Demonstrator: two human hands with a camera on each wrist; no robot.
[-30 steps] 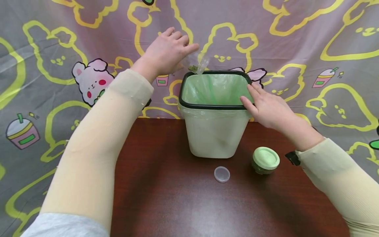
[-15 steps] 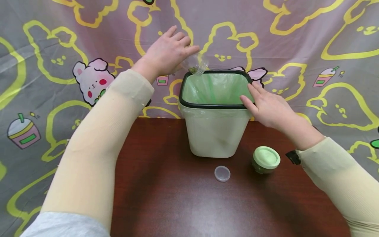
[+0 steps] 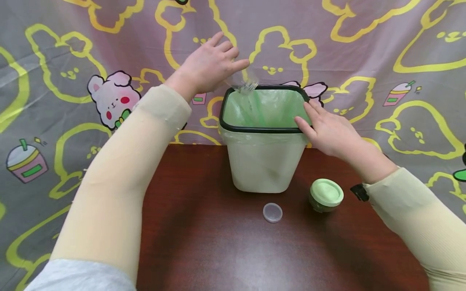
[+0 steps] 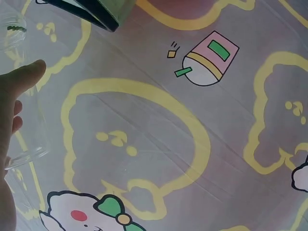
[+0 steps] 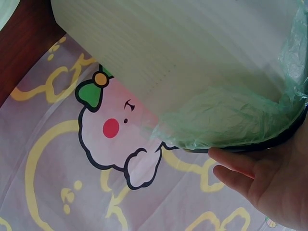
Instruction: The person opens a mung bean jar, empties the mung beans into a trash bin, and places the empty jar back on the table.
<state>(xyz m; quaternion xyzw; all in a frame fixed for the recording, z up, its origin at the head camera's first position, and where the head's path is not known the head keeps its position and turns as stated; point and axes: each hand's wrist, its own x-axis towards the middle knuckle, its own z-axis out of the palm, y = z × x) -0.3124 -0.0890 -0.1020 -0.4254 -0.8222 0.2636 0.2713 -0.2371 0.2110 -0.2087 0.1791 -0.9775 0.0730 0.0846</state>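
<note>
My left hand (image 3: 212,64) grips a clear jar (image 3: 247,84) and holds it tipped, mouth downward, over the back left rim of a white bin (image 3: 265,165) with a black rim. In the left wrist view the jar (image 4: 33,139) is see-through, with a little green matter (image 4: 17,29) near its mouth. Small dark specks (image 3: 249,108) show below the mouth, against the bin's green liner bag (image 3: 280,107). My right hand (image 3: 333,131) rests on the bin's right front corner, its fingers extended along the rim. In the right wrist view fingers (image 5: 236,163) touch the rim's underside.
A round translucent lid (image 3: 272,213) lies on the dark wooden table (image 3: 204,242) in front of the bin. Right of it stands a small container with a pale green lid (image 3: 326,192). A patterned cloth (image 3: 109,36) hangs close behind the bin.
The green matter that lay inside the tipped jar no longer shows there in the head view, and specks appear below its mouth. My left hand has shifted slightly right; my right hand stays put.
</note>
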